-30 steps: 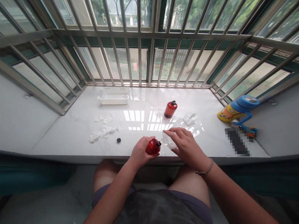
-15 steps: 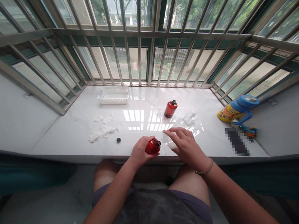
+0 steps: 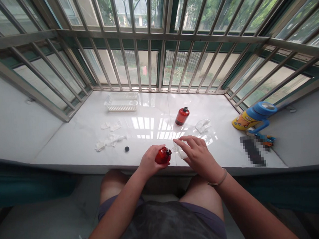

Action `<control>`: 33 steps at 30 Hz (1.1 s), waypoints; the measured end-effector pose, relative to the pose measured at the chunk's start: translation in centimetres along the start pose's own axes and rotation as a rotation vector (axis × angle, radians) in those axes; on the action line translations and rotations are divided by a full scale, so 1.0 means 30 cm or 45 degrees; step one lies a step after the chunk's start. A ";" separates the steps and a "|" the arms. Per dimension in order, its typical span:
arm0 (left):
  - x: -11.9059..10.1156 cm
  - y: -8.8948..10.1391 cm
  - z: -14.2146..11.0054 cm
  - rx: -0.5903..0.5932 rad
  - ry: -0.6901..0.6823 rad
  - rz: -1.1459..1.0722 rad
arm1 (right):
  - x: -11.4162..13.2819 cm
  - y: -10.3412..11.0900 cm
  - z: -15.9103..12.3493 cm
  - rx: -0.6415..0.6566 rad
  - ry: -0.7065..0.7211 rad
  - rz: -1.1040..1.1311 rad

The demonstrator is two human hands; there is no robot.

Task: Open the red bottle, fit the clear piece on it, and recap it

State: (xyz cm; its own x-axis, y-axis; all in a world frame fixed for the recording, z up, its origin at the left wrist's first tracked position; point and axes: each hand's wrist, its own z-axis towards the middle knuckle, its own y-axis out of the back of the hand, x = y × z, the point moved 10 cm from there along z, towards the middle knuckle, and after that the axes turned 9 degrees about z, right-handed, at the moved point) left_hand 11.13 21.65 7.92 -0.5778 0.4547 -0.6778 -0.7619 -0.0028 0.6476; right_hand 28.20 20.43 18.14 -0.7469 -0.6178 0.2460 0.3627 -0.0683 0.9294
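Observation:
My left hand (image 3: 151,158) is closed round a red see-through bottle (image 3: 163,156), which has a dark, uncapped neck tilted to the right. Fingers of my right hand (image 3: 194,149) grip a clear bottle (image 3: 181,152); its narrow mouth points left, close to the red bottle's neck. Whether the two mouths touch I cannot tell. My right palm and fingers hide much of the clear bottle. A small black cap (image 3: 127,149) lies on the white ledge to the left of my left hand.
A second red bottle (image 3: 182,116) with a black top stands beyond my hands, beside clear crumpled plastic (image 3: 203,125). Crumpled white tissues (image 3: 111,141) and a white basket (image 3: 122,102) are at left. A blue-and-yellow flask (image 3: 251,116) lies at right. Metal bars (image 3: 155,36) close off the back.

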 end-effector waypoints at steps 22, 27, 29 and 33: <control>0.005 -0.002 -0.003 -0.005 0.010 -0.015 | 0.019 0.004 0.013 0.006 0.039 -0.034; 0.011 -0.005 -0.004 -0.002 0.012 -0.012 | 0.023 0.004 0.014 0.004 0.054 -0.042; 0.011 -0.005 -0.004 -0.004 0.015 -0.014 | 0.025 0.004 0.015 0.005 0.058 -0.047; 0.010 -0.004 -0.004 -0.005 0.021 -0.015 | 0.030 0.006 0.017 0.000 0.069 -0.071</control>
State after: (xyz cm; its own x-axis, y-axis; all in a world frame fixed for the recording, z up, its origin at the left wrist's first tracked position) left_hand 11.03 21.70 7.59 -0.5734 0.4398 -0.6912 -0.7699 -0.0009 0.6382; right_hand 27.31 20.27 18.68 -0.7346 -0.6546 0.1787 0.3213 -0.1036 0.9413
